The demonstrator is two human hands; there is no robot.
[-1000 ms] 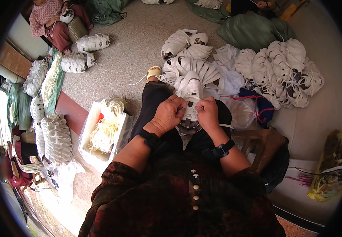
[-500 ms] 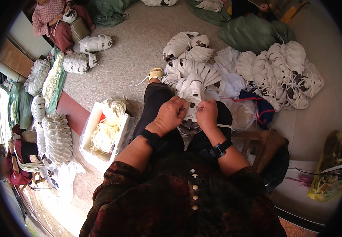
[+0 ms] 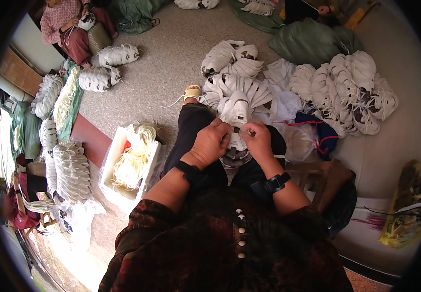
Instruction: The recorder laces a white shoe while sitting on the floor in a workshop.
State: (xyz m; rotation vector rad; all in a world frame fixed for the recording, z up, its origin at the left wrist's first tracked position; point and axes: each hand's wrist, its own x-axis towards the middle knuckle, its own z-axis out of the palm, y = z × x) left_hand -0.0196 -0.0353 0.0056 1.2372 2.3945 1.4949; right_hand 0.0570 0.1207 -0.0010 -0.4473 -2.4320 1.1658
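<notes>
A white shoe upper [image 3: 235,108] with a dark grey heel lies between my knees, its toe pointing away from me. My left hand [image 3: 212,141] is closed on the left edge of its lacing opening, fingers curled in. At the opposite edge, my right hand [image 3: 256,138] pinches thumb and forefinger together close to the eyelets. Whatever is in that pinch is too small to make out. A pale lace end [image 3: 278,156] shows over my right knee, beyond the wrist. Just past the toe, a row of nested white uppers [image 3: 242,83] rests on the floor.
On my left stands a white box [image 3: 107,168] with cream shoelaces [image 3: 133,168]. More stacked uppers [image 3: 70,170] lie farther left, others [image 3: 346,87] at right. A wooden stool [image 3: 324,182] is by my right side. Another person [image 3: 67,29] sits far left holding an upper.
My right hand has turned and shifted slightly, its fingertips now closer in over the lacing opening. The left hand stays nearly in place, and the upper has hardly moved.
</notes>
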